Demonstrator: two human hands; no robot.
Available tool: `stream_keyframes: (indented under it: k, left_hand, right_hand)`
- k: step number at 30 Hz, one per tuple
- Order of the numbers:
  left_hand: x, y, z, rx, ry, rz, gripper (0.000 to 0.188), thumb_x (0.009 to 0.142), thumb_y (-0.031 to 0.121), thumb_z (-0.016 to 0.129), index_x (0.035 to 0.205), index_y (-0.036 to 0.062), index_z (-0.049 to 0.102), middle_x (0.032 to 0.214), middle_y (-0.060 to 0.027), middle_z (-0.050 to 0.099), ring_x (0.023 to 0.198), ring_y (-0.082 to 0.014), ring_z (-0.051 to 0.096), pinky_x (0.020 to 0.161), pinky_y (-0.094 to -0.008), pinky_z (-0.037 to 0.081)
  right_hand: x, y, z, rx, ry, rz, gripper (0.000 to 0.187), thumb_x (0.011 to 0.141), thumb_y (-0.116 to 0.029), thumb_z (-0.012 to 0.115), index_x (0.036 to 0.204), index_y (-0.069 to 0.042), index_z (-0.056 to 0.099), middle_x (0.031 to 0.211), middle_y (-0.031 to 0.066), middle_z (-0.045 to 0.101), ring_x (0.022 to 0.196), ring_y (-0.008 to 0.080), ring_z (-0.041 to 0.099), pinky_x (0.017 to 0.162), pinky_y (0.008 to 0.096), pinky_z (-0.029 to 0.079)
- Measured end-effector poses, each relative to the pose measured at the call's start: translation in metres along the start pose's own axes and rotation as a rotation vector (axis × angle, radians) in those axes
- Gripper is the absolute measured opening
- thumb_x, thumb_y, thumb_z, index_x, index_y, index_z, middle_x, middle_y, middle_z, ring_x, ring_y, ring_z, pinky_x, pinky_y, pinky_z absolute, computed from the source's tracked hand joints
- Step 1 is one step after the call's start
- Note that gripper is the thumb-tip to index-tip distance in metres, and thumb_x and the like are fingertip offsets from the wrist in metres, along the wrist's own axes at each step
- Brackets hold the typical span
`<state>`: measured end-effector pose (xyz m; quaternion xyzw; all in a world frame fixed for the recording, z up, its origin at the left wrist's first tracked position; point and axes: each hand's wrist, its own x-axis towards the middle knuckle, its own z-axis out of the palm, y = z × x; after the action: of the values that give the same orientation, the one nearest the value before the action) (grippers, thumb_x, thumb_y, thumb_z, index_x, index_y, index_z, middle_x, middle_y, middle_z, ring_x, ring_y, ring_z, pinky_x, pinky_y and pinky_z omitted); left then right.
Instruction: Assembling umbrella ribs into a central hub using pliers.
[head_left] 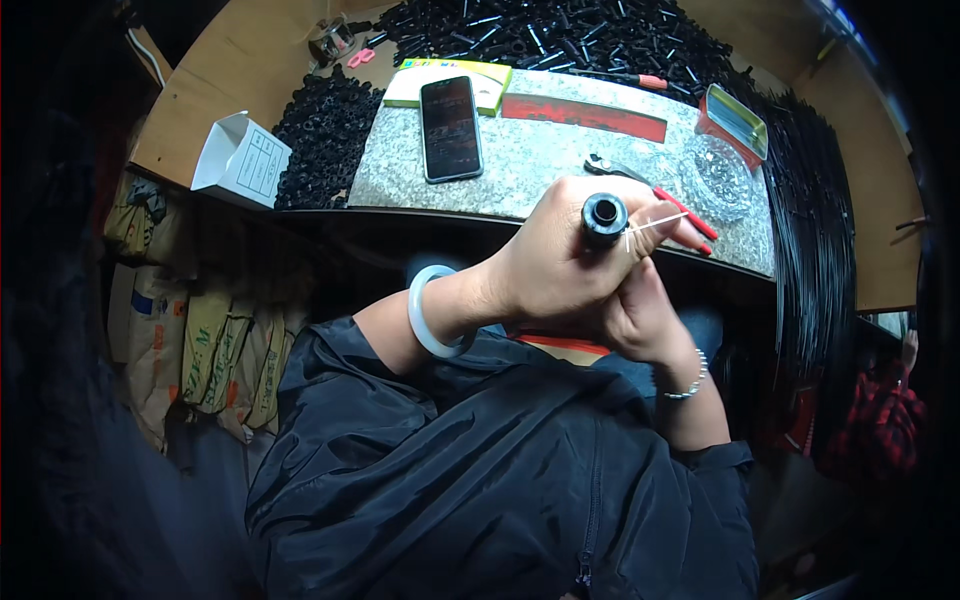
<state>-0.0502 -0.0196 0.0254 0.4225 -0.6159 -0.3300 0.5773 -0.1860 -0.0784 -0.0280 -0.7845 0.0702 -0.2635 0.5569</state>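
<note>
My left hand (555, 240), with a pale bangle at its wrist, is closed round a black tube-shaped part (604, 217) whose round hollow end faces up. Thin whitish strands (660, 220) stick out beside the fingertips. Just below and to the right is my right hand (642, 312), wearing a silver bracelet. Its fingers are curled in under the left hand, and whatever they grip is hidden. Beyond the hands, pliers (612, 167) with red handles lie on the speckled board (400, 180), close to a clear, shiny coil (718, 182).
A phone (452, 130) rests against a yellow-green box (495, 72), beside a red strip (585, 117). An open tin (735, 125) stands at right. Black parts (560, 35) are heaped behind; black rods (810, 230) hang over the right edge. A white carton (240, 165) sits left.
</note>
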Motion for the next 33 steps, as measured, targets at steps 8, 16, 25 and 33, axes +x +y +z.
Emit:
stream_keyframes:
  k: [8,16,25,33]
  left_hand:
    - [-0.007,-0.016,0.011,0.159,0.236,0.166,0.026,0.091,0.008,0.051,0.113,-0.0066,0.054,0.099,-0.0192,0.064,0.088,-0.0198,0.065,0.074,-0.0295,0.051]
    - [-0.009,-0.027,0.009,0.158,0.217,0.184,0.052,0.091,0.036,0.056,0.116,-0.0096,0.053,0.098,-0.0115,0.062,0.082,-0.0120,0.057,0.072,-0.0245,0.047]
    - [-0.006,-0.030,0.012,0.120,0.300,-0.071,0.027,0.093,0.004,0.044,0.114,-0.0048,0.057,0.093,-0.0095,0.062,0.077,-0.0084,0.054,0.069,-0.0224,0.044]
    - [-0.009,-0.031,0.010,0.180,0.267,0.042,0.027,0.092,0.004,0.045,0.114,-0.0055,0.057,0.098,-0.0133,0.063,0.086,-0.0124,0.057,0.078,-0.0245,0.045]
  right_hand:
    - [0.014,-0.040,-0.023,-0.724,0.465,-0.470,0.067,0.082,-0.045,0.065,0.126,0.003,0.047,0.124,0.0160,0.049,0.119,0.0257,0.043,0.097,0.0364,0.037]
    - [0.015,-0.060,-0.015,-0.920,0.370,-0.424,0.017,0.079,-0.017,0.068,0.092,-0.006,0.066,0.087,0.0069,0.056,0.088,0.0209,0.045,0.081,0.0328,0.033]
    - [0.010,-0.042,-0.009,-0.998,0.470,-0.468,0.011,0.071,-0.008,0.070,0.078,-0.005,0.062,0.066,0.0047,0.047,0.063,0.0214,0.044,0.061,0.0327,0.034]
    - [0.014,-0.060,-0.020,-0.595,0.392,-0.188,0.012,0.075,0.000,0.067,0.071,-0.001,0.056,0.063,0.0070,0.044,0.056,0.0195,0.044,0.052,0.0279,0.034]
